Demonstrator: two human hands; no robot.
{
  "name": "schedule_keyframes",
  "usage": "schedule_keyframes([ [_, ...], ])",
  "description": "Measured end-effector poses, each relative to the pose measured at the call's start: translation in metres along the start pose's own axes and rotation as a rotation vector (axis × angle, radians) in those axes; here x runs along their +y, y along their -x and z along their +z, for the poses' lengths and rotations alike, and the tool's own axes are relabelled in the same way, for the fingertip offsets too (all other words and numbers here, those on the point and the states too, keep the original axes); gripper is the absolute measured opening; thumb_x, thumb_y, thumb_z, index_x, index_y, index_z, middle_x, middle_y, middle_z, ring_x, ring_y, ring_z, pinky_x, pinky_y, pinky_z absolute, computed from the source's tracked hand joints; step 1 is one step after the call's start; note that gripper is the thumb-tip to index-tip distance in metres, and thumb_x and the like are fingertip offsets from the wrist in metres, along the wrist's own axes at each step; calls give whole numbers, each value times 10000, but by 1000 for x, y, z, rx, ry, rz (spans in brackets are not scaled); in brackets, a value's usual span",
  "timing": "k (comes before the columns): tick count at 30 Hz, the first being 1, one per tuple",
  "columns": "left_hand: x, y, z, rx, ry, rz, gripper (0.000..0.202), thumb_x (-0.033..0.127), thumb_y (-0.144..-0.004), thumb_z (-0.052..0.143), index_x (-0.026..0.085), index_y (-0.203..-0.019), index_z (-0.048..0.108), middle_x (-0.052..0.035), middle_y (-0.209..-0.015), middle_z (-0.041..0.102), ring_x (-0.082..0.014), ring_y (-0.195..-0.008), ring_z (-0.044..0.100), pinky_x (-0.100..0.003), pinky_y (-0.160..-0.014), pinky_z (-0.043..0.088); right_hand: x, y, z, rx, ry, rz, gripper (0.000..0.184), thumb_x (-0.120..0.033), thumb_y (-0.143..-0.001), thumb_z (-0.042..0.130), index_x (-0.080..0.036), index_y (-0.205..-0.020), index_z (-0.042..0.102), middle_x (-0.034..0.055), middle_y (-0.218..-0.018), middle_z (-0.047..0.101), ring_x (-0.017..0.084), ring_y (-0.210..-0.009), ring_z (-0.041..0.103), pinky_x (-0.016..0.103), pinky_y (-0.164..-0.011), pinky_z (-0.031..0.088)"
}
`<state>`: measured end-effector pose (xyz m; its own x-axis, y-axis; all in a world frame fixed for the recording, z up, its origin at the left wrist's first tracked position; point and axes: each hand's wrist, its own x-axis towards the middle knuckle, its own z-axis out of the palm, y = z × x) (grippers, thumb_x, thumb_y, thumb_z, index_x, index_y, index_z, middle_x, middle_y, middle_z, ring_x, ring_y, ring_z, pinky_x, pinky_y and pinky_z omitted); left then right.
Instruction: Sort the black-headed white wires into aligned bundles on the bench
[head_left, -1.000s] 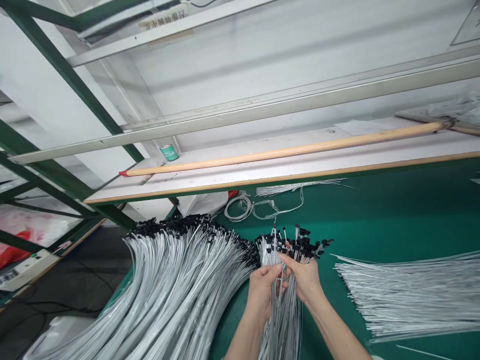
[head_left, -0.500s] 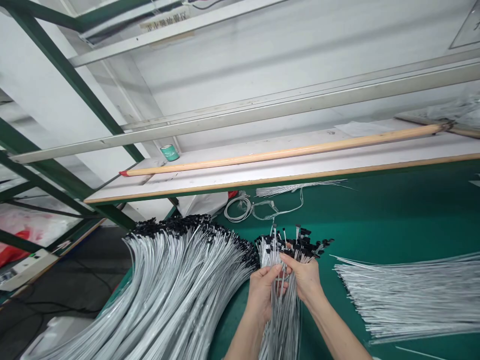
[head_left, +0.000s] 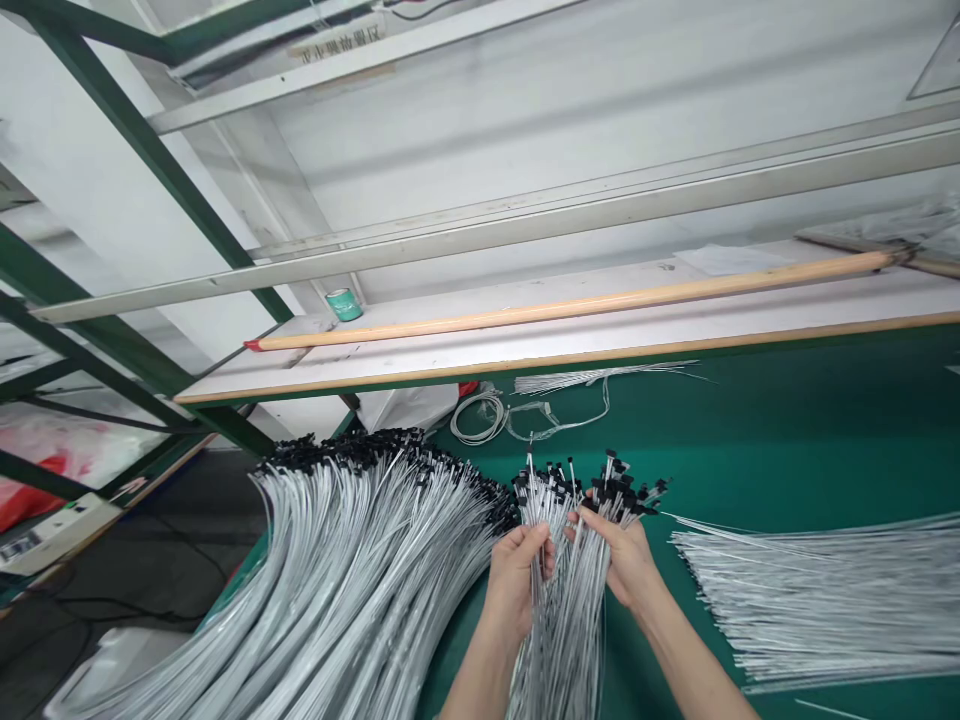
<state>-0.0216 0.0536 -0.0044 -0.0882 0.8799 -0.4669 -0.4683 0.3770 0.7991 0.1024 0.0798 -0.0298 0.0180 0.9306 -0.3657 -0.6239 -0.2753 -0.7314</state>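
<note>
A bundle of thin grey wires (head_left: pixel 559 620) with small black ends stands before me, its ends pointing away over the green table. My left hand (head_left: pixel 514 580) is closed around some of these wires, just below their black ends. On the other side, my right hand (head_left: pixel 628 560) has its thumb and fingers round another part of the bundle, under a cluster of black ends (head_left: pixel 622 490). A narrow gap parts the two groups near the top. Some fingers are hidden behind the wires.
A large pile of grey wires with black ends (head_left: pixel 375 560) lies at left. Wires without black ends (head_left: pixel 832 595) are spread at right. Behind are a coiled cable (head_left: pixel 478 418) and a shelf (head_left: pixel 510 362) bearing a wooden pole (head_left: pixel 570 308) and a green can (head_left: pixel 344 304).
My left hand has moved slightly left with its wires, and my right hand slightly right. The two groups of black ends are now further apart.
</note>
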Motion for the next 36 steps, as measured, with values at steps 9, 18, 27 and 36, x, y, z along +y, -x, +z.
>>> schedule_keyframes([
  [9,-9,0,4,-68,24,41,373,473,-607,700,119,-663,596,28,-483,536,-36,-370,409,-172,-401,283,0,-2,0,-104,-1,-80,505,-235,-521,772,-146,-981,585,8,-675,636,81,-408,443,242,-427,376],
  [18,-11,-4,11,59,-150,30,343,394,-497,767,131,-496,548,-1,-430,572,-52,-290,395,-191,-336,229,0,1,18,29,71,-155,466,-247,-452,811,-123,-868,643,13,-645,649,64,-383,396,232,-392,339],
  [27,-10,-1,11,45,-139,-16,334,393,-502,771,112,-561,600,-20,-477,604,-54,-297,431,-181,-329,251,-3,2,22,120,91,-163,385,-247,-425,816,-114,-737,635,-8,-540,596,70,-359,387,234,-357,333],
  [36,-9,0,10,26,-115,-43,328,370,-490,785,98,-586,629,-28,-486,616,-69,-322,478,-181,-346,292,-4,4,22,106,81,-123,333,-266,-431,814,-131,-671,628,-17,-508,588,82,-362,416,236,-361,362],
])
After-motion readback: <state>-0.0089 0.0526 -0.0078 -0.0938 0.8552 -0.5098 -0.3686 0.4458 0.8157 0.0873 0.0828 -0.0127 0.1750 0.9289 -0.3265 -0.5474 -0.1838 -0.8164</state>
